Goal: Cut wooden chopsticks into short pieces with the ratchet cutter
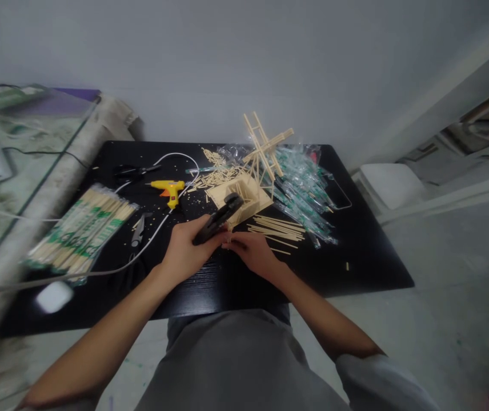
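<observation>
Basically blk, round-ended tool (219,219), slanted in L hand (188,246).

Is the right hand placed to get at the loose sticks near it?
Probably yes: the loose sticks lie uncovered just beyond the right hand, with nothing visible blocking the way between them.

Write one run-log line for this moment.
Left hand: gripping black handheld tool; right hand: fingertips beside left's, pinch unclear; beyond: pale-wood crossed lattice frame; leftward: yellow plastic glue gun on black table

A glue gun (173,188) and packed sticks (85,231) suggest a craft workshop.
</observation>
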### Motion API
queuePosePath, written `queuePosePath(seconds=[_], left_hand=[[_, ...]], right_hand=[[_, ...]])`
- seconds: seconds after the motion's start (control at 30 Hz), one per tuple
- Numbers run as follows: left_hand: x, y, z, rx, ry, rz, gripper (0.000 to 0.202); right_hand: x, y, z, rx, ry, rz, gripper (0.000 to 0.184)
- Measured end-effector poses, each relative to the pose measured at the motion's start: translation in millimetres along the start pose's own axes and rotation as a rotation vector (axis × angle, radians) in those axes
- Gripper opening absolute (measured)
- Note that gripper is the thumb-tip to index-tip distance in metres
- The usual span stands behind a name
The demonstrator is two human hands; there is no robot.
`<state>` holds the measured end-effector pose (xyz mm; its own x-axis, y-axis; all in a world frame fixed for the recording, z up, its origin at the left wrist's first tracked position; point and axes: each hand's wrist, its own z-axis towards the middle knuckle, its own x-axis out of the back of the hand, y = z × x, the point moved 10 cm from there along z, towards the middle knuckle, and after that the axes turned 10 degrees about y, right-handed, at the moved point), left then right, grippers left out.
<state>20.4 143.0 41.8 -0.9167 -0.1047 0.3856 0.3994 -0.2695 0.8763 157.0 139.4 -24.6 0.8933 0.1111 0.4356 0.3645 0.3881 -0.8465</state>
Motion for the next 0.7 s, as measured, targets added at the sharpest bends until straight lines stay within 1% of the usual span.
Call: queuePosePath(seconds=[0.1,0.27,0.4,0.57,0.7], left_hand=[[-0.9,-2.1,0.6,0.02,-0.001,0.009,0.02],[-1.0,-5.2,0.5,0.027,0.001,0.027,0.02],[-2.0,-6.7,-0.7,0.043,0.001,-0.01,0.022],[-0.7,-7.8,-1.6,0.036,0.02,0.013,0.023],[-1.6,-6.4,0.4,0.051,0.002,-0.016,0.021]], right_hand=[[0.1,3.4,0.3,-0.007,0.025,-0.02,0.02],[0.5,3.7,0.8,0.006,0.044,-0.002,0.017],[0.3,4.7,1.0,0.014,0.05,-0.018,0.018],[-0.9,7.0,0.4,0.01,0.065,-0.013,0.023],[-1.3,5.9,-0.1,0.011,0.066,-0.024,0.024]])
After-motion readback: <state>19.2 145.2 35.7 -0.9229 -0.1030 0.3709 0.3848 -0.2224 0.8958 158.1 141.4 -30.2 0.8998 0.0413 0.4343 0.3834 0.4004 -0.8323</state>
